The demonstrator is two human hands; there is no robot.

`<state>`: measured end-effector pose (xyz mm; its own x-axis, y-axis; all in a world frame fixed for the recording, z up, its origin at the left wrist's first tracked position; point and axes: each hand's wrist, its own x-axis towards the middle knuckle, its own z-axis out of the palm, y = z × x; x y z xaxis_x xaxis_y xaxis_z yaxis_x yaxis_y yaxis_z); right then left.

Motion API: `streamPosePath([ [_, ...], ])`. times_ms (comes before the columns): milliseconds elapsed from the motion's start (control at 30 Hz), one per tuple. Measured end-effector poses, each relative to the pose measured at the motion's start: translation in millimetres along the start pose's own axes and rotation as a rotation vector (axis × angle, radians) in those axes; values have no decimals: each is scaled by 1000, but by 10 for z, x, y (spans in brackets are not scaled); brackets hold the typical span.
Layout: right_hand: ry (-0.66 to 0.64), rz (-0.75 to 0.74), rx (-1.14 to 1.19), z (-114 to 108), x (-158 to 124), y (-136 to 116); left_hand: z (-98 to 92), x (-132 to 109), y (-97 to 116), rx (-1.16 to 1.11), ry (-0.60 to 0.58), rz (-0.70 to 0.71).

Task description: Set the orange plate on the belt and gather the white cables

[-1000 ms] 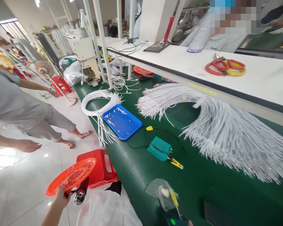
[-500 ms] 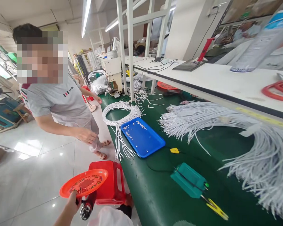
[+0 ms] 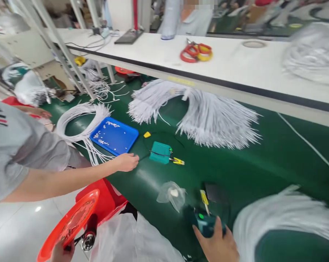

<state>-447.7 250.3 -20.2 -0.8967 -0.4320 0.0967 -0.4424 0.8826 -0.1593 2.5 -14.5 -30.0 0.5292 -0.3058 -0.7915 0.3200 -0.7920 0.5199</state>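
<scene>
Plastic, bright orange, fills the lower left corner of the frame: a shallow orange tray [image 3: 68,225] tilted up on edge, its bottom rim pinched in the person's left hand [image 3: 61,252], of which only the fingers show at the frame's lower edge. Just right of it hang a dark tool with a round metal end [image 3: 88,238] and a red stool [image 3: 102,200]. Across the left middle a co-worker's bare arm reaches in from a grey sleeve, the co-worker's hand [image 3: 127,162] resting on the green table [image 3: 262,167] just below the blue tray [image 3: 114,135], which carries small white bits. Left of that tray lies a looped bundle of white cables [image 3: 77,122]. At centre sit a teal box [image 3: 160,152] with a yellow clip [image 3: 177,161] just beside it and a black lead curling round it. A clear plastic bag [image 3: 171,194] lies below. In the lower centre the person's right hand [image 3: 216,245] wraps around a dark teal device [image 3: 205,222] with a green dot and a yellow strip sticking up. A large fan of white cables [image 3: 208,116] spreads above, under a white shelf [image 3: 235,69] bearing red and yellow rings [image 3: 195,52]; another white bundle [image 3: 287,222], blurred, fills the lower right.
</scene>
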Motion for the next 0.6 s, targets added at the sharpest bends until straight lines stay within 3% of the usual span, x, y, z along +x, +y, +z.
streamPosePath([
  [67,-27,33,-57,-20,38,-48,324,-134,77,141,-74,57],
  [167,-40,79,-93,14,70,-52,1236,-628,188,398,-321,137],
  [233,-57,91,-96,43,54,-25,2014,-1120,230,931,-885,230],
  [300,-63,98,-87,68,26,3,2747,-1608,235,1361,-1409,179],
  [400,-16,90,-71,90,45,-11,3567,-2127,185,1447,-1578,137],
  [500,33,-44,17,52,290,-187,4162,-2432,95,1507,-1704,75],
  [600,-26,-275,186,-83,835,-578,4667,-2657,-5,1731,-2002,-411],
])
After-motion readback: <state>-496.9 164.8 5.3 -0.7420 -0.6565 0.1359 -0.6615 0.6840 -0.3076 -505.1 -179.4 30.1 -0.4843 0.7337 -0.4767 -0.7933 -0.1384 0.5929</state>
